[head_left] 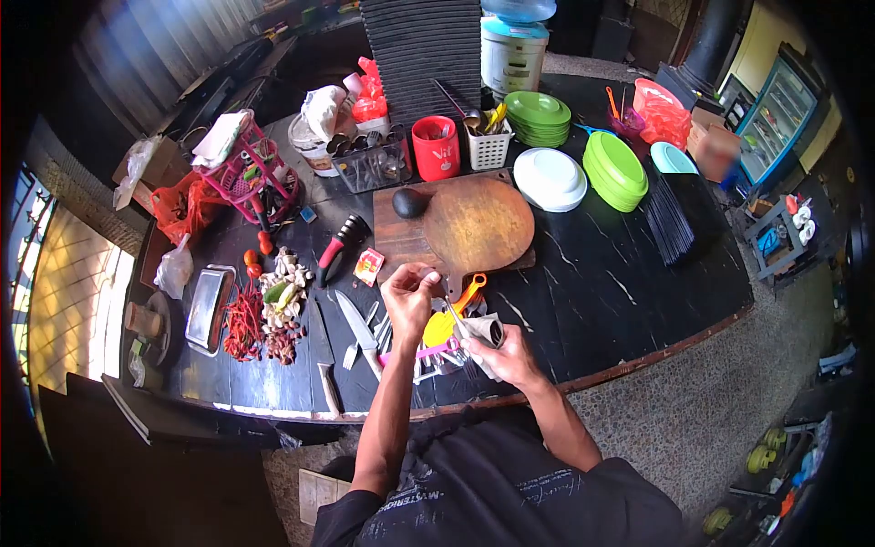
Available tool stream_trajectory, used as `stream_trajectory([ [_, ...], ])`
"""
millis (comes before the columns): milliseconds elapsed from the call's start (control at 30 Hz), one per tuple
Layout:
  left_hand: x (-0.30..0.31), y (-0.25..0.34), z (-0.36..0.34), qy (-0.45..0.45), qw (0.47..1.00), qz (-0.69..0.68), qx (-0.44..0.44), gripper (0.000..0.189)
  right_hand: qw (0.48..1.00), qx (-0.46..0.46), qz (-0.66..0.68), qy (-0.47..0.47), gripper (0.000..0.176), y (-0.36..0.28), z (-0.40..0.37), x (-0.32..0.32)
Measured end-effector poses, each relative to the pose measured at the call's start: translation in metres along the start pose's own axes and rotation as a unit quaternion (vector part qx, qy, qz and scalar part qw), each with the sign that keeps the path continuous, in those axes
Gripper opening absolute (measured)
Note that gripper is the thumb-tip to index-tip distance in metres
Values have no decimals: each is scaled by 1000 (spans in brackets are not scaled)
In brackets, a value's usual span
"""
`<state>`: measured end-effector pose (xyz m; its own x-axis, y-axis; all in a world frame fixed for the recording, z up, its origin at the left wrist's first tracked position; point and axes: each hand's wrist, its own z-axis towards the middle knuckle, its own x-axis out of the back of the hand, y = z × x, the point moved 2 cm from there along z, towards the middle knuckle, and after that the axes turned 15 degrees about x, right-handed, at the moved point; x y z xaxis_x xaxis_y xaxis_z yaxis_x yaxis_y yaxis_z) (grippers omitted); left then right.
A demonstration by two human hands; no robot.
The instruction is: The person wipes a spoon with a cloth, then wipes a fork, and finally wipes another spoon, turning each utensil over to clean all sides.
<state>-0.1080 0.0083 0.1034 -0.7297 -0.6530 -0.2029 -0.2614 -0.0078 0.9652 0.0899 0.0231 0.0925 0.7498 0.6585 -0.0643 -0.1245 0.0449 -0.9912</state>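
Note:
My left hand (410, 294) is raised over the table just in front of the wooden cutting board (492, 214), thumb and fingertips pinched together. What it pinches, if anything, is too small to make out. In my right hand (509, 357), closed at the table's front, is a pale grey cloth (481, 328) with a dark patch. A thin metal utensil (455, 315) sticks out of that grip toward my left hand; its far end is hard to see. Beneath and between the hands lie a yellow utensil (438, 328), an orange-handled tool (472, 290) and several pieces of cutlery. A large knife (356, 321) rests beside my left forearm.
Left of the knives are garlic (287, 273), red chillies (243, 324) and a metal tray (211, 310). A knife sharpener (342, 244) lies near the board. Behind stand a red container (436, 149), a cutlery basket (374, 164), white plates (550, 180) and green plates (615, 171).

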Motion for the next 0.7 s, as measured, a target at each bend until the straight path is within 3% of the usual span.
stream_trajectory([
  [167, -3, -10, -7, -42, 996, -9, 77, 17, 994, 32, 66, 76, 23, 17, -2, 3],
  [267, -7, -26, -24, -206, 954, -20, 217, 27, 992, 13, 80, 94, 20, 19, 2, 7],
  [367, -19, -24, -38, -182, 961, -44, 203, 20, 992, -5, 88, 93, 22, 17, 2, 2],
  [433, -20, -32, -34, -170, 963, -67, 198, 19, 988, 37, 117, 89, 25, 21, 0, -7],
  [500, -23, -31, -34, -159, 965, -90, 189, 17, 996, 45, 44, 63, 28, 32, -4, -9],
  [567, -25, -23, -39, -137, 948, -168, 233, 14, 997, 41, 48, 45, 27, 30, -8, -9],
  [700, -9, -23, -32, -102, 948, -179, 244, 25, 999, -20, 43, -15, 28, 22, -17, -2],
])
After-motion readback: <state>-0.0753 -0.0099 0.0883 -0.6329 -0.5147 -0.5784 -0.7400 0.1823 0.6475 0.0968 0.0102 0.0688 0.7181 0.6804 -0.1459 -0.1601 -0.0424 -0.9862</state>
